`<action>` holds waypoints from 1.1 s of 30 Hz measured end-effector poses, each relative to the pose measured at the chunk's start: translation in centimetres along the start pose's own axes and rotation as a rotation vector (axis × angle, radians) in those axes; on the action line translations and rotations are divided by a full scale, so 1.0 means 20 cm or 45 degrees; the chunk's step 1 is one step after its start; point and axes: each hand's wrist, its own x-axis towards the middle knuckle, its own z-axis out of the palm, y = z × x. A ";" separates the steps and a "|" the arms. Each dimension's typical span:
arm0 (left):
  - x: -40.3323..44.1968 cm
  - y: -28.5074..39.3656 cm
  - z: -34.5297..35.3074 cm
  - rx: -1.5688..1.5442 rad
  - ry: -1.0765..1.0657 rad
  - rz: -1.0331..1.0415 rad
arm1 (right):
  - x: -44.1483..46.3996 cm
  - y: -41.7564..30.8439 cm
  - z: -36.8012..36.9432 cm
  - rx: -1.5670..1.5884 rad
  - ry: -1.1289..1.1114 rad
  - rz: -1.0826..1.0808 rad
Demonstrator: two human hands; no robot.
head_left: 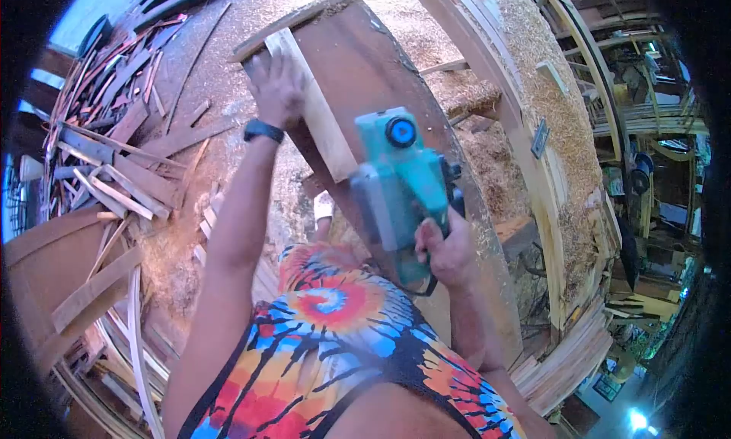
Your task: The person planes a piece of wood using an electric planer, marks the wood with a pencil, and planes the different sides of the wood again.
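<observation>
My right hand (451,250) is wrapped around the rear handle of a teal electric hand planer (407,172), which has a blue-centred round knob on its front. The planer is slightly blurred and stands at the near end of a pale wooden board (324,123). Whether its sole touches the board is hidden. My left hand (276,89) lies with fingers spread on the far end of that board. The board's far end meets a wooden crosspiece (301,22) on the brown workbench (373,58).
Scrap wood strips (114,134) are heaped on the left, with a brown panel (57,260) below them. Long planks (525,134) run along the right among wood shavings (560,81). A small metal-looking piece (541,138) lies on one plank.
</observation>
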 end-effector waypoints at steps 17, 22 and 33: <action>0.24 -0.15 -0.07 0.206 -0.225 0.108 | -0.06 0.01 0.24 -0.331 -0.210 -0.098; 0.22 -0.17 -0.03 0.078 -0.154 0.133 | 0.02 0.01 0.25 -0.430 -0.235 -0.060; 0.30 -0.31 -0.25 -0.716 -0.093 -0.035 | 0.40 -0.23 0.39 -0.301 -0.249 -0.107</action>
